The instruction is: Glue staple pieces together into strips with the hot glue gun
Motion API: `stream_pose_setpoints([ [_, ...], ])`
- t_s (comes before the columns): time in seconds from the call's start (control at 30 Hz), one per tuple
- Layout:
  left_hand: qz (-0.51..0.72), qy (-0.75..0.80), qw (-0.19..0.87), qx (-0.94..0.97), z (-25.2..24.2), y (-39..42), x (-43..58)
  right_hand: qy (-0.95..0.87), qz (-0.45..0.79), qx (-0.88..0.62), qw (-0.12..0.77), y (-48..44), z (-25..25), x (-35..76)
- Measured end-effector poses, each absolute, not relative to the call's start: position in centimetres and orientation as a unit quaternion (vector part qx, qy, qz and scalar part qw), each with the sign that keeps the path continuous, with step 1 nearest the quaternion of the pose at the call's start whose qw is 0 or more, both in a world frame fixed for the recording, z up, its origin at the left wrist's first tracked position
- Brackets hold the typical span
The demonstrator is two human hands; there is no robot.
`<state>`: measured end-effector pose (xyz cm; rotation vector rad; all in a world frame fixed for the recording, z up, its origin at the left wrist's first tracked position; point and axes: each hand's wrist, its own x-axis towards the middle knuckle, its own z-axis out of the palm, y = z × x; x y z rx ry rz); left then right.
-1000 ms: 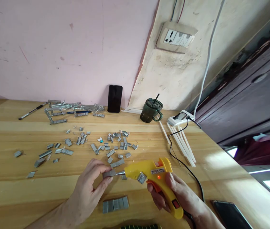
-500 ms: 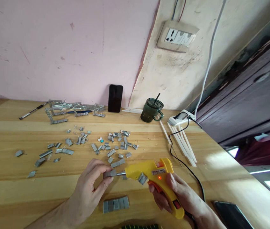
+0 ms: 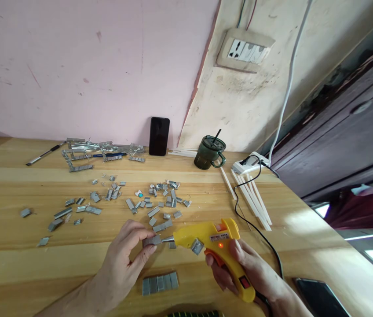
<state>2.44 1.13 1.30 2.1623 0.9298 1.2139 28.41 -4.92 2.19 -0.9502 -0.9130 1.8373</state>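
Observation:
My left hand [image 3: 122, 259] pinches a short grey staple strip [image 3: 151, 241] between thumb and fingers, just above the wooden table [image 3: 15, 259]. My right hand [image 3: 244, 270] grips the handle of a yellow glue gun [image 3: 211, 246] whose red light is on. The gun's metal nozzle touches the right end of the held strip. A flat row of joined staple strips [image 3: 159, 282] lies on the table just below the hands.
Many loose staple strips [image 3: 160, 202] lie scattered further back. White glue sticks [image 3: 250, 198], a black cord [image 3: 239, 207], a power strip [image 3: 249, 164], a dark green mug [image 3: 209, 153], an upright phone [image 3: 159, 136] and another phone [image 3: 318, 297] at the lower right.

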Motion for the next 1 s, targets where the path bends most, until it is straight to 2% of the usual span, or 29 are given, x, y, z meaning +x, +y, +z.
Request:
stream_pose_setpoints([
  [1.0,0.443,0.347,0.243,0.790,1.47,1.08,2.48,-0.384,0.738,-0.377,0.408,-4.77,2.46,28.49],
])
